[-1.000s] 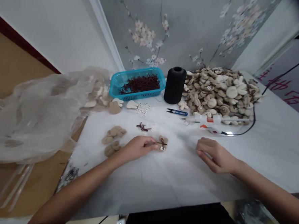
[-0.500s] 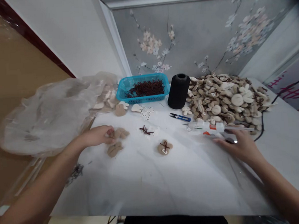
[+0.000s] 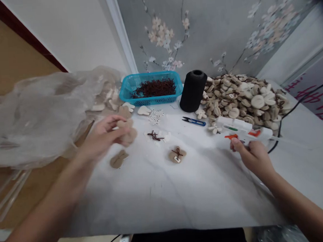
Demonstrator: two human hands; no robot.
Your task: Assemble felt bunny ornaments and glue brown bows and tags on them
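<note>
The left hand [image 3: 107, 133], blurred, has its grip closed on a fuzzy beige bear-shaped fabric piece [image 3: 127, 133], in front of and to the left of the blue plastic basket [image 3: 123, 95], the landmark here, which contains dark red-brown cords [image 3: 156, 87]. The right hand [image 3: 248, 150] has its grip closed around a white glue gun with an orange trigger [image 3: 244, 128], well to the right of the basket and nearer the person. Between the hands, in front of the basket, a beige bear-shaped piece with a brown bow and a small white label [image 3: 177, 155] lies on the white marbled table [image 3: 160, 194]. Closer to the basket lie several loose brown bows [image 3: 155, 136] and a scatter of small white labels [image 3: 156, 116]. A black cone of thread [image 3: 193, 91] stands just right of the basket; blue-handled thread snips [image 3: 193, 121] lie in front of the cone. Farther right is a large heap of beige and white fabric pieces [image 3: 239, 98].
</note>
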